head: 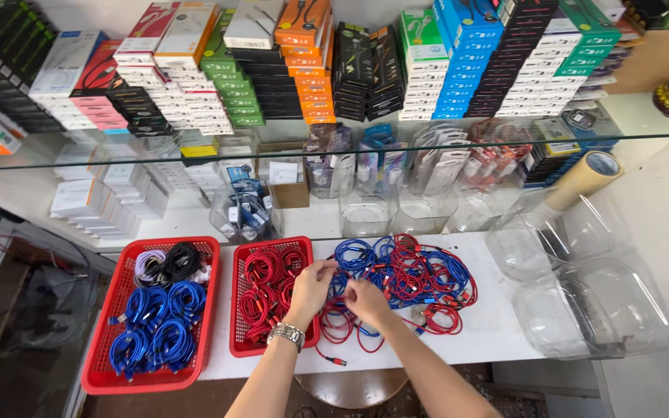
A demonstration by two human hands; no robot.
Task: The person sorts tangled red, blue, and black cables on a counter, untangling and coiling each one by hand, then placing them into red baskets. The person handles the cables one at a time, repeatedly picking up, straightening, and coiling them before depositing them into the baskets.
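At the far left, a large red basket [204, 310] is seen on the white counter [497, 325]; it is filled with coiled blue cables [156, 325] in front and black and white coils [170, 263] at the rear. Just beside it, a smaller red basket [237, 310] is loaded with coiled red cables [266, 286].

The left hand [313, 285], with a metal watch [286, 334] on its wrist, is held over the right edge of the smaller basket, its fingertips pinched on a strand. The right hand [365, 300] is positioned just beside it, fingers closed on cable at the left edge of the tangled heap of red and blue cables [408, 279], which lies loose on the counter.

The step in hand is judged to be sorting by colour: one cable is being drawn out of the heap. The next move is judged to call for the strand to be freed from its neighbours without knots being tightened.

To the right, empty clear plastic jars [582, 302] are laid on their sides. Behind the heap, further clear jars [365, 209] are stood; one at the left is packed with small packaged items, the others appear empty.
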